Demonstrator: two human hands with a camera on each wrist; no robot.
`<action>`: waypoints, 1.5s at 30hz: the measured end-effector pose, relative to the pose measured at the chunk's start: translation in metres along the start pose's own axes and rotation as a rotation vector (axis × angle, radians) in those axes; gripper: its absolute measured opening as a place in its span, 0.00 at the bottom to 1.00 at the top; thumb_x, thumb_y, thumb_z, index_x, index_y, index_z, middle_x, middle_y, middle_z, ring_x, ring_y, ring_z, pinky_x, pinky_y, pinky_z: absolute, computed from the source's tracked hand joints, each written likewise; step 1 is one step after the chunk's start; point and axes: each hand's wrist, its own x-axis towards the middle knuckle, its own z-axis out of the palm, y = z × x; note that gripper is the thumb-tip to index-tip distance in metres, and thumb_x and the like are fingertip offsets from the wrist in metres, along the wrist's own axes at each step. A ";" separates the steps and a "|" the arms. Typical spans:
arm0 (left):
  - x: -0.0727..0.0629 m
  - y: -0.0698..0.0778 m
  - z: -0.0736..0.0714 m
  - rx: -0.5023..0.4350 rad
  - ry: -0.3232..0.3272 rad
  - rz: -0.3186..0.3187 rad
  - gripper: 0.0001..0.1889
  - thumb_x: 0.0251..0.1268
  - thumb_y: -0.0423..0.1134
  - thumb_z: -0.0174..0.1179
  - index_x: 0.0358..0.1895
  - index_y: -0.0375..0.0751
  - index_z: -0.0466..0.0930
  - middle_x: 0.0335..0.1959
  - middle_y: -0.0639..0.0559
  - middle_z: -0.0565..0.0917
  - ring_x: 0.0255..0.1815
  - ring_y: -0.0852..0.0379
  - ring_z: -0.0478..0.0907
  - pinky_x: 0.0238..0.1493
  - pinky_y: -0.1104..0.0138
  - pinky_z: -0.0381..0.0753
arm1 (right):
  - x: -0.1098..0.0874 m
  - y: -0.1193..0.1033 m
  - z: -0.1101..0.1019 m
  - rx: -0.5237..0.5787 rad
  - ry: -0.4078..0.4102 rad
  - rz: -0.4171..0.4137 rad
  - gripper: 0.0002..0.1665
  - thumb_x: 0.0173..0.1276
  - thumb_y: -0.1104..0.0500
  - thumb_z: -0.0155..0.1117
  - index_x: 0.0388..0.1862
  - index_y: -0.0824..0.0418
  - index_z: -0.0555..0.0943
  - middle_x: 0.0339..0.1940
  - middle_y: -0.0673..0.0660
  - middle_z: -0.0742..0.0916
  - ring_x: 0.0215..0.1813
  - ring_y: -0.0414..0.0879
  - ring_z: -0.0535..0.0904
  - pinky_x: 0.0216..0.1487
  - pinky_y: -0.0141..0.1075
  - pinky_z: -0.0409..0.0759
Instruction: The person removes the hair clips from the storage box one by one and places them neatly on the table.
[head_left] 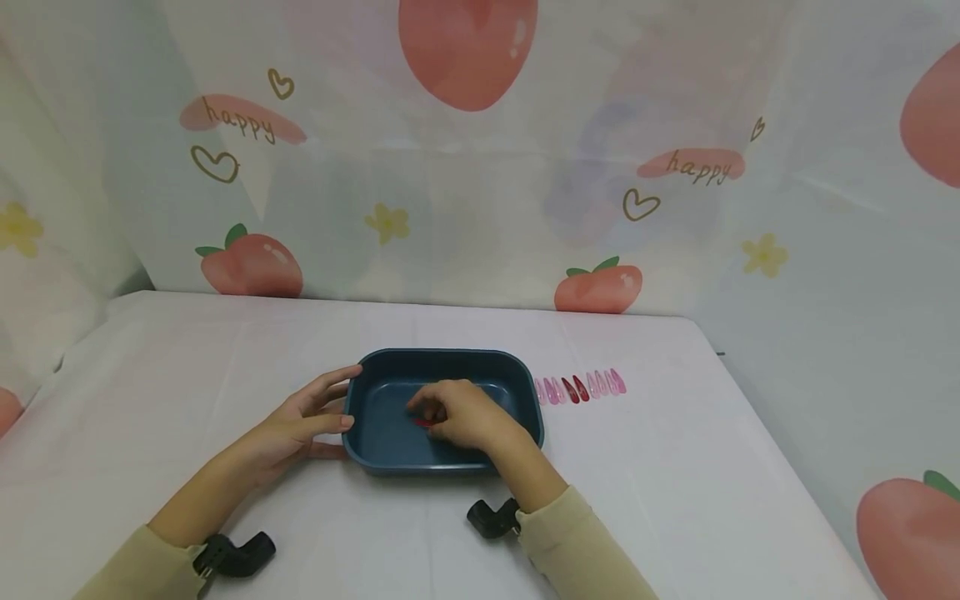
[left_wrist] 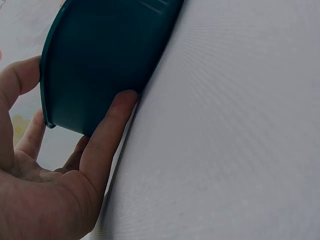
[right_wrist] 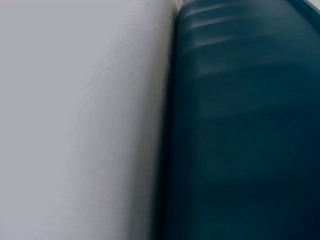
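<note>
A dark blue rectangular tray [head_left: 442, 467] sits on the white table. My left hand [head_left: 296, 429] steadies its left end, thumb and fingers spread and nearly straight along the rim; in the left wrist view, fingertips of that hand [left_wrist: 65, 185] press against the outer wall of the tray [left_wrist: 95, 65]. Reaching inside over the front rim, my right hand [head_left: 468, 414] has bent fingers and pinches a small red hair clip [head_left: 423, 422], partly hidden by the thumb and fingers. The right wrist view shows only the tray's outer side [right_wrist: 240, 125] beside the tablecloth.
To the right of the tray, a row of pink and red hair clips [head_left: 581, 387] lies on the white tablecloth [head_left: 675, 475], its left end close to the tray's rim. Behind the table hangs a backdrop printed with peaches [head_left: 251, 265].
</note>
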 end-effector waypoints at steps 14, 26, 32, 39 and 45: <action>0.000 -0.001 -0.001 0.002 -0.011 0.008 0.38 0.71 0.35 0.59 0.79 0.54 0.52 0.80 0.38 0.46 0.77 0.30 0.54 0.55 0.45 0.81 | -0.002 0.003 -0.010 0.124 0.005 -0.085 0.17 0.65 0.67 0.67 0.50 0.53 0.87 0.32 0.46 0.82 0.33 0.39 0.76 0.35 0.30 0.76; 0.002 -0.002 -0.001 0.002 -0.003 0.012 0.38 0.70 0.35 0.60 0.79 0.54 0.53 0.80 0.39 0.47 0.77 0.32 0.54 0.55 0.44 0.81 | -0.019 0.015 -0.043 0.544 0.110 -0.111 0.20 0.67 0.66 0.65 0.59 0.62 0.82 0.54 0.56 0.87 0.48 0.57 0.83 0.47 0.38 0.85; 0.000 -0.003 -0.003 -0.001 0.007 0.004 0.38 0.69 0.35 0.61 0.78 0.55 0.54 0.80 0.40 0.49 0.77 0.32 0.54 0.55 0.45 0.81 | -0.030 0.029 -0.057 0.645 0.149 -0.095 0.21 0.69 0.65 0.65 0.61 0.62 0.81 0.56 0.66 0.85 0.55 0.68 0.81 0.49 0.38 0.85; -0.001 -0.003 -0.003 -0.015 0.004 -0.004 0.38 0.69 0.35 0.61 0.79 0.54 0.54 0.80 0.39 0.47 0.78 0.32 0.52 0.55 0.45 0.81 | -0.043 0.049 -0.073 0.654 0.165 -0.094 0.22 0.70 0.65 0.65 0.62 0.65 0.79 0.56 0.63 0.86 0.55 0.64 0.82 0.48 0.43 0.86; 0.000 -0.001 -0.003 -0.010 0.006 -0.008 0.38 0.70 0.35 0.60 0.79 0.56 0.54 0.80 0.41 0.48 0.78 0.33 0.53 0.55 0.45 0.81 | -0.053 0.066 -0.082 0.680 0.219 -0.088 0.21 0.69 0.66 0.65 0.60 0.68 0.79 0.55 0.66 0.85 0.56 0.62 0.82 0.48 0.38 0.86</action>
